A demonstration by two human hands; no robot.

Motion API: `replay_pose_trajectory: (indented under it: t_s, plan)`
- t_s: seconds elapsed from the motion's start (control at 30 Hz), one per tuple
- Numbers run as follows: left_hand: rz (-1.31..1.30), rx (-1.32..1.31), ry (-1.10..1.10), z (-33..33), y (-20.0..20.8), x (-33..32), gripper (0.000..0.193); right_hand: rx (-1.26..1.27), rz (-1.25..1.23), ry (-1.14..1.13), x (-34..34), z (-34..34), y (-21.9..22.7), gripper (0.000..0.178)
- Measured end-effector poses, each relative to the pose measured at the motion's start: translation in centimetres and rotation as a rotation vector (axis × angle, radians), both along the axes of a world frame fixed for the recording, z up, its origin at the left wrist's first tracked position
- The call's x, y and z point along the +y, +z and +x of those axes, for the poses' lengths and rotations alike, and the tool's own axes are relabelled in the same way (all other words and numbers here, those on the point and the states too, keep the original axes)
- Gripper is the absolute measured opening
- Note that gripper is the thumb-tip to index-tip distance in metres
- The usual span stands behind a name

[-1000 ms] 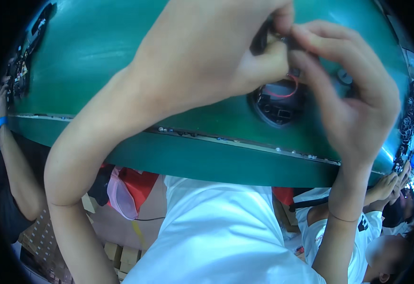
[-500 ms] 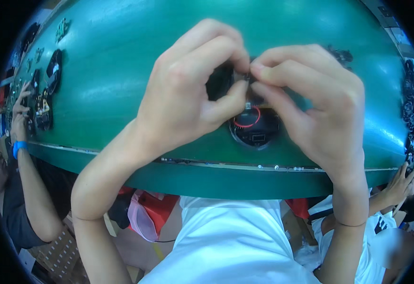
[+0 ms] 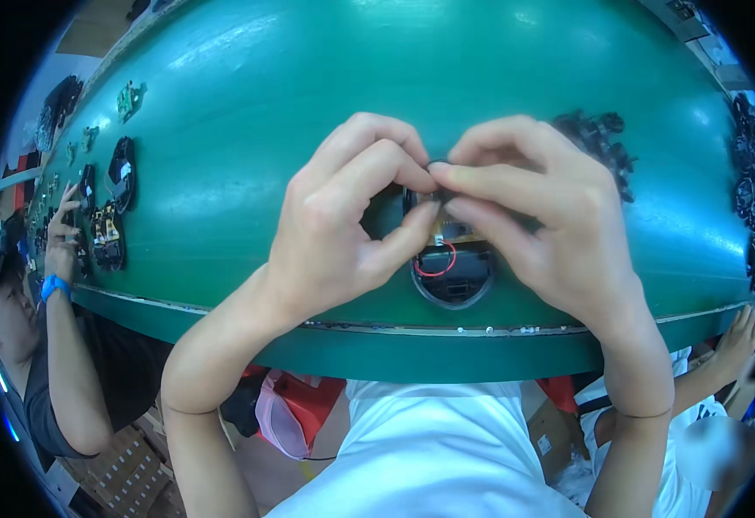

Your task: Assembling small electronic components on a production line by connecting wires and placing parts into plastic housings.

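Note:
A black housing with a rounded near end (image 3: pixel 453 281) lies on the green table in front of me. Inside it is a brownish circuit board (image 3: pixel 447 231), and a red wire (image 3: pixel 438 273) loops out from a small white connector. My left hand (image 3: pixel 339 220) is bent over the housing's far left part, thumb and fingers closed in a pinch. Opposite it, my right hand (image 3: pixel 555 216) pinches over the far right part. The fingertips of both hands meet around a small dark piece (image 3: pixel 436 164), mostly covered, so its kind cannot be made out.
A pile of black plastic parts (image 3: pixel 598 147) lies beyond my right hand. More black parts (image 3: pixel 751 190) line the far right edge. At left are open housings (image 3: pixel 110 233) and a green circuit board (image 3: pixel 129 101), near another person's hand (image 3: pixel 62 233). Another hand (image 3: pixel 738 341) rests at the right.
The whole view has shifted, so table and housing sit lower in the picture. Both hands stay pinched together over the housing's far part. The black pile behind my right hand shows more.

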State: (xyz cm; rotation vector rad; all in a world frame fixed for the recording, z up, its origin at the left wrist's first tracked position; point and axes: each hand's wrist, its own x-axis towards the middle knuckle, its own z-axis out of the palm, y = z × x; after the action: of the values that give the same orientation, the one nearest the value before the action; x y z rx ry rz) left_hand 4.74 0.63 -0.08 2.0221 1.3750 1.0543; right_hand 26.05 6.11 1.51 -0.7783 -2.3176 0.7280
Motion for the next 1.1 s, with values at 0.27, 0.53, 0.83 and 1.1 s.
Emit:
replay_pose_trajectory:
  t_s: [0.27, 0.53, 0.83, 1.1]
  plan:
    - [0.066, 0.092, 0.05, -0.2, -0.1, 0.2, 0.019, 0.047, 0.087, -0.009, 1.7, 1.2, 1.7, 0.025]
    - [0.058, 0.046, 0.228, -2.8, -0.4, 1.5, 0.017, -0.294, 0.195, -0.329, 0.5, 8.1, -0.6, 0.101]
    - [0.125, 0.177, 0.252, -4.8, -1.1, 6.8, 0.016, 0.036, 0.138, -0.066, 3.4, 4.1, -2.5, 0.03]
    - [-0.02, 0.294, 0.063, 2.4, 0.6, 15.7, 0.02, 0.155, 0.248, 0.181, -1.7, -1.4, -3.9, 0.034]
